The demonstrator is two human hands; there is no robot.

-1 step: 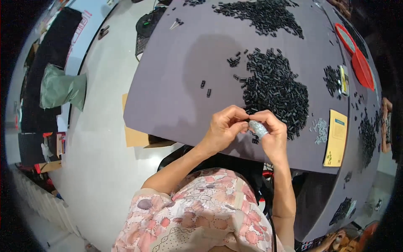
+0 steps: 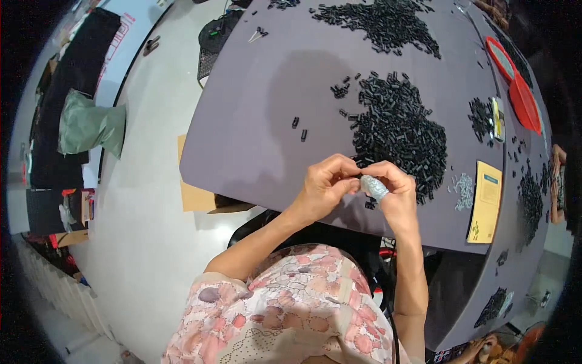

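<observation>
My left hand (image 2: pixel 329 187) and my right hand (image 2: pixel 394 187) meet over the near edge of the table, fingertips pinched together. Between them is a small dark piece, mostly hidden by the fingers; it looks like one of the small black cylindrical parts. Silvery-grey tape (image 2: pixel 374 188) wraps my right thumb. Just beyond the hands lies a large heap of small black cylindrical parts (image 2: pixel 400 130). Two loose black parts (image 2: pixel 295 122) rest apart to the left, and a small cluster (image 2: pixel 341 91) sits beside the heap.
The grey table (image 2: pixel 242 139) also bears a second black heap (image 2: pixel 382 27) at the far side. To the right are small clear pieces (image 2: pixel 464 192), a yellow booklet (image 2: pixel 485 203) and red trays (image 2: pixel 524 103). Another person's arm (image 2: pixel 558 182) shows at the right edge.
</observation>
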